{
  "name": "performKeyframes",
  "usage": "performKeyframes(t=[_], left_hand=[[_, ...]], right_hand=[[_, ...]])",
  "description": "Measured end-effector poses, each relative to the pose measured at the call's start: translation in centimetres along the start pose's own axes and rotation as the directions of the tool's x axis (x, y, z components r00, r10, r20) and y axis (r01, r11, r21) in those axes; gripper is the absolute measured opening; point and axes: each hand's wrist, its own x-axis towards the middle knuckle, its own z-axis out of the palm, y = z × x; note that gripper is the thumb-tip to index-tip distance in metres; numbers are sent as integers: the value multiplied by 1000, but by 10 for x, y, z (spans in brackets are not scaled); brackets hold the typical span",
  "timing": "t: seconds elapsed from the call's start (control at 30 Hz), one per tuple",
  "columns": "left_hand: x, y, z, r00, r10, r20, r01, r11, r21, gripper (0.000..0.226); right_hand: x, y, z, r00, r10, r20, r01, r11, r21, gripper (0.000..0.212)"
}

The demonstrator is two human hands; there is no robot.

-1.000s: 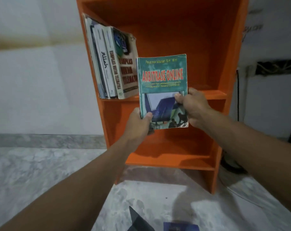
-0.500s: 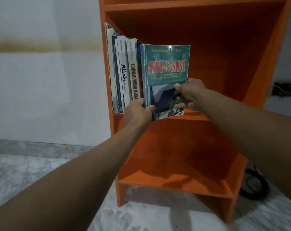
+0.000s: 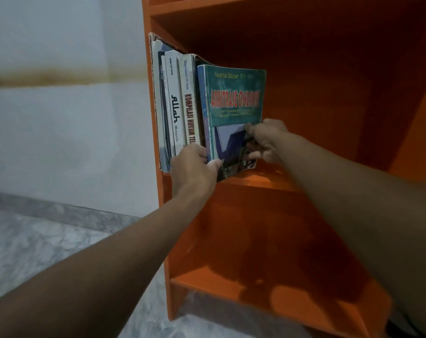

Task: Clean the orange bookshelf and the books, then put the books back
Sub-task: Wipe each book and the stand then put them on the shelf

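The orange bookshelf fills the right half of the view. On its middle shelf board, several books stand upright against the left wall. A green book titled "Arbitrase Online" stands at their right, its bottom edge on the board. My left hand grips its lower spine corner, thumb on the cover. My right hand pinches the lower right part of the cover.
The lower shelf board holds nothing. A pale wall with a brown stain band is on the left, and a marbled grey floor lies below it. Something dark shows at the bottom right corner.
Both hands have carried the green book up and leftwards onto the middle shelf, against the standing books. The camera has moved closer to the shelf.
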Motion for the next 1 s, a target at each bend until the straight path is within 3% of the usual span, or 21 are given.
performKeyframes(t=[0.07,0.27,0.5,0.6,0.7,0.87,1.0], left_hand=[[-3,2,4,998,4,-55,-3,1000,27,20],[-4,7,14,988,-42,-146,60,991,119,22],[-2,9,15,961,-158,-225,182,979,89,21],[0,9,13,945,-233,-231,244,970,19,22],[-1,8,15,940,-264,-214,273,962,14,17],[0,9,17,929,-312,-199,319,948,3,11],[0,11,16,923,-338,-182,343,939,-7,9]], right_hand=[[8,5,-2,999,22,42,-23,999,23,11],[22,19,-4,990,92,109,-100,992,75,42],[21,34,9,976,14,216,-41,991,125,46],[19,37,12,970,-27,243,5,996,93,26],[16,38,10,968,-49,248,35,998,60,23],[15,40,5,960,-48,275,45,999,17,45],[14,43,4,956,-50,291,65,997,-40,39]])
